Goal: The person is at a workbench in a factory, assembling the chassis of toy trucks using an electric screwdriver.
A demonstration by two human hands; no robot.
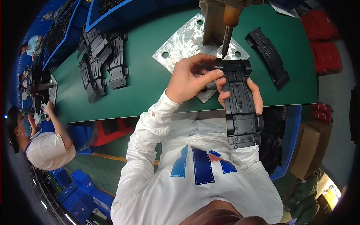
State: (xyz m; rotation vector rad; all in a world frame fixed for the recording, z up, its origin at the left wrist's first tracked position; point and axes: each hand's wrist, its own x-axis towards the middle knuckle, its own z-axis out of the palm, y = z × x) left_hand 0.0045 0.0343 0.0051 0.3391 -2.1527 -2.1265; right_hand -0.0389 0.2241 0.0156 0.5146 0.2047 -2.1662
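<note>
A long black plastic chassis part [240, 99], with rounded arches at its corners, is held tilted over the table's near edge. My right hand [256, 95] grips it from beneath, thumb along one long side and fingertips round the other. At the far left corner of the part, my left hand [191, 77] is closed, thumb and forefinger against the edge; I cannot tell if a small piece is between them. Just above that corner points the dark metal tip [226, 42] of a fixed tool with an orange-brown holder. Whether tip and part touch is unclear.
A scuffed metal plate [183, 37] with holes lies under the tool on the green table [146, 75]. Several black parts [99, 56] are piled left; another [269, 58] lies right. Blue bins [108, 17] stand behind. A co-worker [47, 144] sits at the left.
</note>
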